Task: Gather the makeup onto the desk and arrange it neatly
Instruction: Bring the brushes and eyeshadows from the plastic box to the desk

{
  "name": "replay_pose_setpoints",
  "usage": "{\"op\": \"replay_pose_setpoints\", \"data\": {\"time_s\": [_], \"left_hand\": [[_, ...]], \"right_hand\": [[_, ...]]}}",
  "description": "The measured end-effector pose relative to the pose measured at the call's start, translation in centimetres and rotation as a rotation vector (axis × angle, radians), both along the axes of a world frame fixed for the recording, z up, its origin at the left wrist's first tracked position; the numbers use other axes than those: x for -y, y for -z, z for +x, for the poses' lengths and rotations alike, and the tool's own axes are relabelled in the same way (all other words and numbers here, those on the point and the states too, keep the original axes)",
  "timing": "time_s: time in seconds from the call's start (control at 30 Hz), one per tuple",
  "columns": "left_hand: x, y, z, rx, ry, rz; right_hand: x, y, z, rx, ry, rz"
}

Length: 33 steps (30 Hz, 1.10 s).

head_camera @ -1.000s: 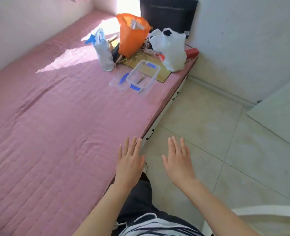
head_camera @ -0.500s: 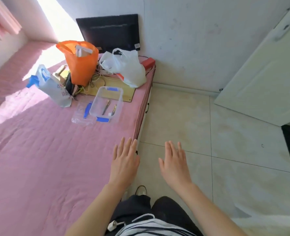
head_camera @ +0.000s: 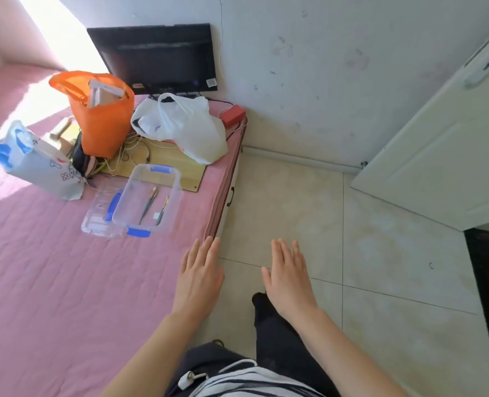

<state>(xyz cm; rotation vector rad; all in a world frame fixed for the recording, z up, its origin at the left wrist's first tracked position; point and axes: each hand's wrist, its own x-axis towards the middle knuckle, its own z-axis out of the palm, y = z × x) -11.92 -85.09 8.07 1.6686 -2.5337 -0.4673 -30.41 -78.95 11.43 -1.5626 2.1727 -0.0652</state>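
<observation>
The left hand (head_camera: 199, 277) and right hand (head_camera: 287, 277) are held out flat, fingers straight, gripping nothing. The left one is above the right edge of the bed (head_camera: 51, 282) and the right one above the floor (head_camera: 295, 210). The makeup brushes (head_camera: 148, 206) lie in a clear box (head_camera: 176, 193) near the bed's far right corner. Its lid (head_camera: 97, 216) is off, just beside it, probably so the box can be filled or emptied. No desk shows, so gathering seems barely begun.

Too small to name: thin tools (head_camera: 148, 206) in clear box (head_camera: 171, 207). Hidden inside white bag (head_camera: 191, 130): contents. Cropped at left: bed (head_camera: 51, 282).
</observation>
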Motion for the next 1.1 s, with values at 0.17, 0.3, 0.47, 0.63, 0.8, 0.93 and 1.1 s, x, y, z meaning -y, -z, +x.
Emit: {"op": "replay_pose_setpoints", "data": {"time_s": [0.17,0.3,0.47,0.63,0.8,0.93,1.1], "left_hand": [[3.6,-0.2,-5.4,-0.038,-0.151,0.018],[5.7,-0.4,-9.1,-0.044,-0.262,0.013],[8.5,-0.2,-10.4,-0.007,-0.371,0.02],[11.9,0.8,-9.2,0.007,-0.519,0.041],[16.5,2.2,-6.1,0.019,-0.617,0.075],[19.9,3.2,-2.7,0.047,-0.657,0.086],[23.6,4.4,0.1,0.071,-0.721,0.111]], "right_hand": [[6.0,0.0,-6.1,-0.032,-0.155,0.008],[10.7,-0.2,-9.4,-0.047,-0.336,0.008],[16.4,0.1,-10.2,-0.036,-0.495,-0.01],[22.4,0.8,-8.9,-0.021,-0.618,-0.011],[28.8,1.3,-5.8,-0.017,-0.708,-0.02],[33.3,1.8,-2.8,-0.025,-0.819,0.002],[38.5,3.2,0.5,-0.054,-0.922,-0.017]]}}
